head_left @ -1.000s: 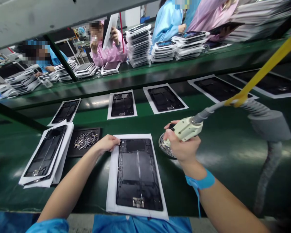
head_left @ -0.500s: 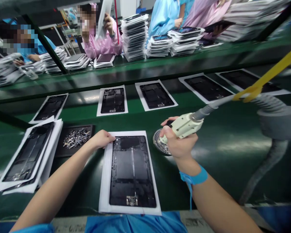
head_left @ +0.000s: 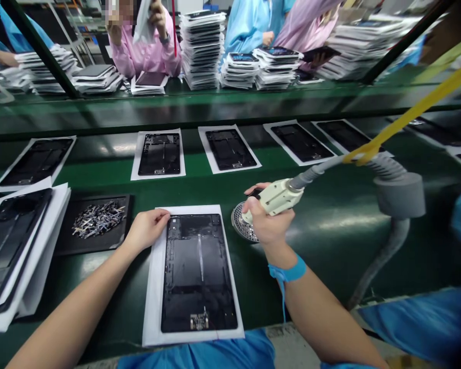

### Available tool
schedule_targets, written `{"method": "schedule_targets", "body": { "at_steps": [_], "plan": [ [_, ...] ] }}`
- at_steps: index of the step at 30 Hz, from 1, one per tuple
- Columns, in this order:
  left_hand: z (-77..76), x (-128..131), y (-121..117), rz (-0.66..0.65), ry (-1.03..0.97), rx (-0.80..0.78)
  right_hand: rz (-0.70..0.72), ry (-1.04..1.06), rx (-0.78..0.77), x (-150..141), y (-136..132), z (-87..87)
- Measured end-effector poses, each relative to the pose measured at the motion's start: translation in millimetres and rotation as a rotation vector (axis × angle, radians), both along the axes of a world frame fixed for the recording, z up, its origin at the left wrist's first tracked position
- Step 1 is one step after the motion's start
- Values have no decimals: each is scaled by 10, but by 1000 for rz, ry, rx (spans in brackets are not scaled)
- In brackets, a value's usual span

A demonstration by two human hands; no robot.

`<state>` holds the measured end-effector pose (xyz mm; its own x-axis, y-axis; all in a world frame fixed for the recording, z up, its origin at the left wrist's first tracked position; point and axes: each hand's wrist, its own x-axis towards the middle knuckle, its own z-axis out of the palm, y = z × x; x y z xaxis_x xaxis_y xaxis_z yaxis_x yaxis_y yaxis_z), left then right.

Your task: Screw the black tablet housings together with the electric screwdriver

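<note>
A black tablet housing point(head_left: 200, 271) with its inner side up lies on a white paper sheet point(head_left: 153, 307) in front of me. My left hand point(head_left: 149, 225) is closed, thumb and fingers pinched at the housing's upper left corner. To the right, my right hand point(head_left: 269, 218) is wrapped round a pale corded tool, seemingly an electric screwdriver point(head_left: 282, 195). Its front end is over a round perforated metal dish point(head_left: 240, 223), and the hand hides the tip. A grey cable runs from the tool's back end, held by a yellow strap point(head_left: 407, 120).
On the left stand a dark tray point(head_left: 63, 241) of small strip-like parts and a stack of housings with paper point(head_left: 15, 241). Several housings on sheets point(head_left: 159, 154) line the green bench's far side. A grey post point(head_left: 399, 195) rises at right. People and paper stacks point(head_left: 202, 51) are beyond.
The view has shifted, so the bench and its things sit further left. Both hands keep nearly the same places at the housing and the dish; my left fingers look more tightly pinched.
</note>
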<state>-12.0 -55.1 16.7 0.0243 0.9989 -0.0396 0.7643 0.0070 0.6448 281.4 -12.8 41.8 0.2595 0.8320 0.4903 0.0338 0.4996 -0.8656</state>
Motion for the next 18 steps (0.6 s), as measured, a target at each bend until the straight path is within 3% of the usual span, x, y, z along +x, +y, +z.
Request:
{"method": "schedule_targets", "body": {
  "at_steps": [11,18],
  "plan": [
    [22,17,12,49,-9,-77,-16,-11,-33,-5,-2,0],
    [19,-29,67,53,-159,-160,-37,-2,-42,-9,-12,-50]
  ]
}}
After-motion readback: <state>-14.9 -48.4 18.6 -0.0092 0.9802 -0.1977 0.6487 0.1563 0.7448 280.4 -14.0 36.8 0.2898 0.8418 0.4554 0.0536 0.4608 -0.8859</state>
